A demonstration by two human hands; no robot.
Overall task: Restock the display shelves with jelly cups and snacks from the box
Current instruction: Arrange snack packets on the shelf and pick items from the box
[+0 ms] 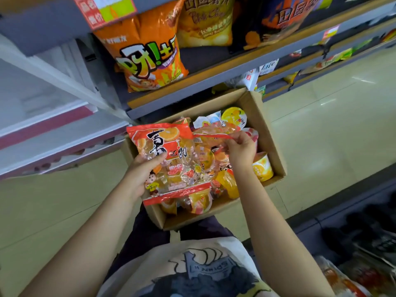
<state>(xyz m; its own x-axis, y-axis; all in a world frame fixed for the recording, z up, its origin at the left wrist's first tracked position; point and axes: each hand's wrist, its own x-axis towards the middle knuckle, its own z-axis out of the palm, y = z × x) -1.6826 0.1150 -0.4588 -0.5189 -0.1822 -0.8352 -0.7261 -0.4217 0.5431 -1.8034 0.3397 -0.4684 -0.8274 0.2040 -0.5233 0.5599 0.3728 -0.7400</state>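
Note:
A cardboard box [267, 133] stands open on the floor below the shelves, filled with jelly cups and bagged jelly. My left hand [142, 172] grips a red and clear bag of jelly cups [171, 161] by its left side, held above the box. My right hand [240, 150] pinches the red top edge of a second jelly bag [214, 133] that lies in the box. Loose jelly cups show at the box's far end [233, 116] and at its right side [262, 168].
The shelf [214, 76] right above the box carries an orange snack bag [145, 52], a yellow chip bag [205, 20] and a dark chip bag [285, 20]. A white freezer cabinet [42, 93] stands at the left. Tiled floor [332, 116] spreads right. More packaged goods [368, 269] lie at the lower right.

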